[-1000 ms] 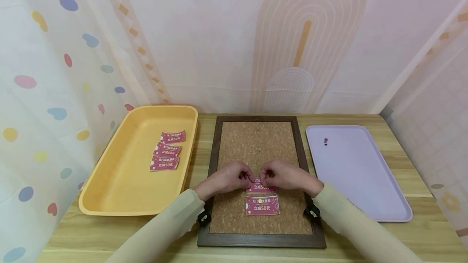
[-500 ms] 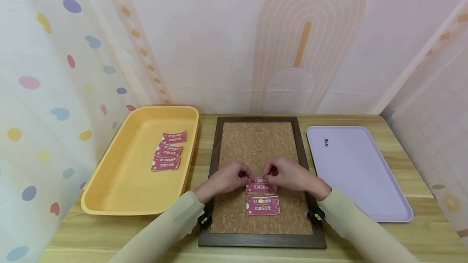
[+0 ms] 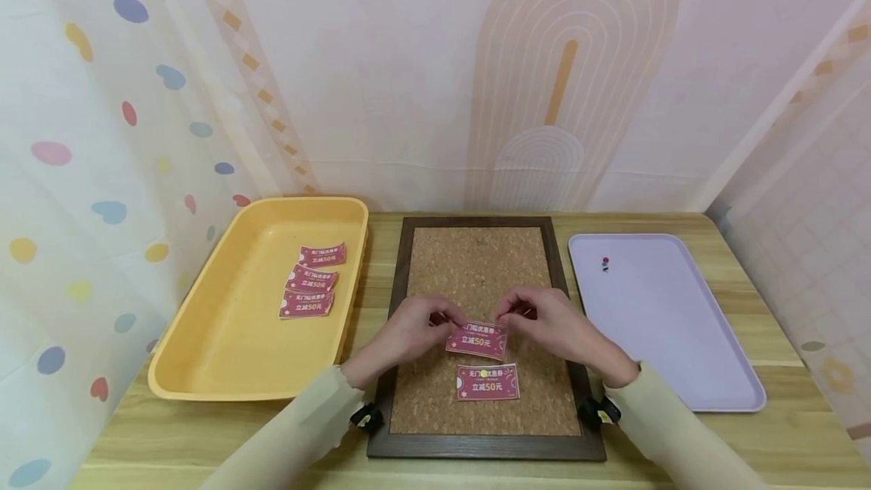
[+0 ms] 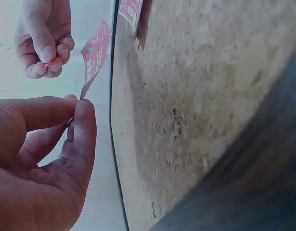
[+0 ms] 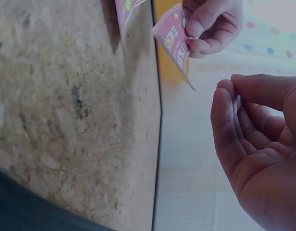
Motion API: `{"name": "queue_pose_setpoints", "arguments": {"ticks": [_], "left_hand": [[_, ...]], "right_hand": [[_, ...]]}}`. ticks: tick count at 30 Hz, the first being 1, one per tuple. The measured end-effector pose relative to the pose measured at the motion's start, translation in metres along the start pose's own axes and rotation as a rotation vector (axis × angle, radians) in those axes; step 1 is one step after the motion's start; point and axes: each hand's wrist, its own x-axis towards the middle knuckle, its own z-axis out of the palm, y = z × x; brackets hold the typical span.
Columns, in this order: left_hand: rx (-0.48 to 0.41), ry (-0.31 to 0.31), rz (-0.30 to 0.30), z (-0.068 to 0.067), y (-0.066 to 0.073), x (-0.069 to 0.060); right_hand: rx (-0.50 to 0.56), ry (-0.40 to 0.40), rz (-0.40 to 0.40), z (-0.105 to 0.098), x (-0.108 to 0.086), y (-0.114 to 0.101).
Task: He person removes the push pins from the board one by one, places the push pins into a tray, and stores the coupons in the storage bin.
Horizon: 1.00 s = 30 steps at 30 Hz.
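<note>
Between thumb and fingertips, my left hand (image 3: 418, 327) pinches a pink paper coupon (image 3: 476, 340) by its upper left corner. In the left wrist view that coupon (image 4: 96, 54) stands raised off the cork board (image 3: 479, 263). My right hand (image 3: 544, 324) is just to the coupon's right, apart from it. Its fingertips pinch a small reddish-pink push pin (image 4: 49, 63); in the right wrist view the fingers hide the pin. Nearer the front, a second coupon (image 3: 488, 386) lies on the cork with a yellow push pin (image 3: 484, 373) at its top middle.
At left stands a yellow tray (image 3: 224, 339) with three more pink coupons (image 3: 313, 278) at its right side. A lilac tray (image 3: 667, 324) at right bears a few tiny pins (image 3: 605, 264). The board's dark wooden frame (image 3: 486, 446) lies on the wooden table (image 3: 735, 248).
Both hands have moved slightly up the board, and the right has drawn away to the right. The held coupon has shifted left and tilted.
</note>
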Motion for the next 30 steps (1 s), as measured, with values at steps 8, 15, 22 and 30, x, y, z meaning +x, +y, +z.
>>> {"name": "queue_pose_setpoints", "arguments": {"ticks": [8,15,22,30], "left_hand": [[-0.048,0.065,-0.009,-0.013,-0.002,-0.018],[-0.082,0.09,-0.044,-0.029,-0.002,-0.034],[-0.117,0.149,-0.119,-0.054,-0.003,-0.05],[-0.081,0.194,-0.114,-0.079,-0.013,-0.066]], "right_hand": [[0.007,0.079,0.002,-0.007,-0.009,-0.004],[0.014,0.117,-0.002,-0.017,-0.017,-0.004],[-0.004,0.153,0.013,-0.029,-0.024,-0.001],[0.008,0.209,0.023,-0.042,-0.033,0.003]]}}
